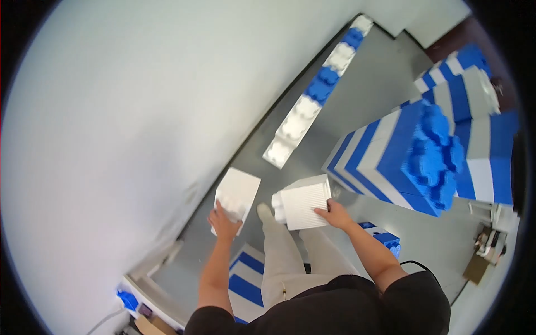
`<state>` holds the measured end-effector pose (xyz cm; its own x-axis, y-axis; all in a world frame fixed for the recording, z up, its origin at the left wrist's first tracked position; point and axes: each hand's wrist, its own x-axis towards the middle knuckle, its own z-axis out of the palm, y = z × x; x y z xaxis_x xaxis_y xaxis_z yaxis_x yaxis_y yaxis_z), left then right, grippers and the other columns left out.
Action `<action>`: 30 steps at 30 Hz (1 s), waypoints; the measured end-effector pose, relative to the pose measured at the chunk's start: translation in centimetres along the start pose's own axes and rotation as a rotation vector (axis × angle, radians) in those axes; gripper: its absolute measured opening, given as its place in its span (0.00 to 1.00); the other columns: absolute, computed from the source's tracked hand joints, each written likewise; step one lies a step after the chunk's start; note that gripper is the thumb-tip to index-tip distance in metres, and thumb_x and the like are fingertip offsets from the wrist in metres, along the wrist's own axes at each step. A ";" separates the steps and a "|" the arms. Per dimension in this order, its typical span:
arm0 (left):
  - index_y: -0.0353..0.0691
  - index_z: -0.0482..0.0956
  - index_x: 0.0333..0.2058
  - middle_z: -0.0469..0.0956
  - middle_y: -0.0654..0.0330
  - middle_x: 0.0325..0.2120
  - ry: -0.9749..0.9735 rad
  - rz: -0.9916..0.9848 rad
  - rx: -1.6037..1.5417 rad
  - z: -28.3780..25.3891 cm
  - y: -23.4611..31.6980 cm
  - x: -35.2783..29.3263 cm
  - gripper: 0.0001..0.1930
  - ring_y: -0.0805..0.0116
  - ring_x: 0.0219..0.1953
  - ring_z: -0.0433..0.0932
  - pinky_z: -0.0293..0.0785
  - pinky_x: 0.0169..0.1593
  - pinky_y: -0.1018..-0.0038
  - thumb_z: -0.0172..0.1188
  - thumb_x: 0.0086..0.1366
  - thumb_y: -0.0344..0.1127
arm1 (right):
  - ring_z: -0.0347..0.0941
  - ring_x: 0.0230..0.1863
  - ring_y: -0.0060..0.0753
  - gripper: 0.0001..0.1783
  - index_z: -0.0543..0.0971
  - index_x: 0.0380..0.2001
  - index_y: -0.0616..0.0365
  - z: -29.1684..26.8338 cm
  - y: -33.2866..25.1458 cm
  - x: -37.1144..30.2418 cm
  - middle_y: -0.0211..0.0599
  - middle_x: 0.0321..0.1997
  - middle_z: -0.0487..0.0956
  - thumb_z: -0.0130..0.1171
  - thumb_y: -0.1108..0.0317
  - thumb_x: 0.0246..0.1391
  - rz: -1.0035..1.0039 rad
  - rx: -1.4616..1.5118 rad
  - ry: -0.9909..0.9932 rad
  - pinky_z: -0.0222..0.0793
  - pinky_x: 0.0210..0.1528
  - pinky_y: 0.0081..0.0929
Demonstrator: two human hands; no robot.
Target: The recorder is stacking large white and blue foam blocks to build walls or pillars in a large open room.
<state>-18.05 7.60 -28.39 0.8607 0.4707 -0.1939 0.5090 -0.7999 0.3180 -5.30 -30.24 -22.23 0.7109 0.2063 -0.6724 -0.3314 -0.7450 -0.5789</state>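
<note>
Here, the left hand (223, 224) grips one white studded foam block (237, 195); the right hand (333, 214) grips a second white block (304, 202), near a blue-and-white block stack (391, 156) at right.

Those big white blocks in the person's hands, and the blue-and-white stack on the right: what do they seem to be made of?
The white block in the left hand and the white block in the right hand look like light moulded foam or plastic: matte, finely ribbed faces, each carried one-handed. The blue-and-white stack seems the same, with grainy, knobbed tops. The picture cannot tell foam from plastic.
</note>
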 end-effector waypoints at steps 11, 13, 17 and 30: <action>0.35 0.43 0.64 0.56 0.36 0.51 0.355 0.178 -0.346 -12.2 14.7 -3.2 0.58 0.38 0.53 0.58 0.59 0.56 0.51 0.72 0.37 0.39 | 0.72 0.30 0.34 0.31 0.75 0.31 0.65 -11.8 -4.1 -9.7 0.45 0.28 0.77 0.60 0.42 0.48 -0.241 0.351 0.311 0.66 0.33 0.31; 0.36 0.44 0.64 0.56 0.37 0.51 0.343 0.217 -0.377 -13.4 16.5 -2.5 0.58 0.38 0.53 0.58 0.59 0.56 0.51 0.72 0.38 0.39 | 0.72 0.33 0.20 0.23 0.76 0.41 0.65 -13.3 -2.2 -9.8 0.33 0.34 0.78 0.58 0.52 0.55 -0.199 0.479 0.267 0.67 0.36 0.20; 0.36 0.45 0.64 0.58 0.39 0.48 0.341 0.305 -0.391 -13.9 17.7 -0.2 0.56 0.40 0.51 0.60 0.60 0.55 0.52 0.71 0.39 0.40 | 0.74 0.39 0.23 0.26 0.74 0.47 0.66 -17.0 -3.5 -17.2 0.35 0.41 0.78 0.56 0.53 0.57 -0.349 0.926 0.189 0.68 0.43 0.22; 0.42 0.44 0.65 0.57 0.38 0.49 0.252 0.439 -0.373 -16.1 19.5 4.2 0.56 0.39 0.53 0.57 0.56 0.57 0.49 0.71 0.40 0.41 | 0.60 0.64 0.40 0.32 0.58 0.63 0.57 -20.4 -1.8 -28.1 0.39 0.64 0.64 0.43 0.48 0.62 -1.286 1.561 0.651 0.56 0.65 0.46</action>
<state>-4.40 0.02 -8.05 0.9418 0.2371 0.2383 0.0362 -0.7763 0.6294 -11.99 -47.60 7.10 0.8510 -0.4068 0.3322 0.5249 0.6793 -0.5128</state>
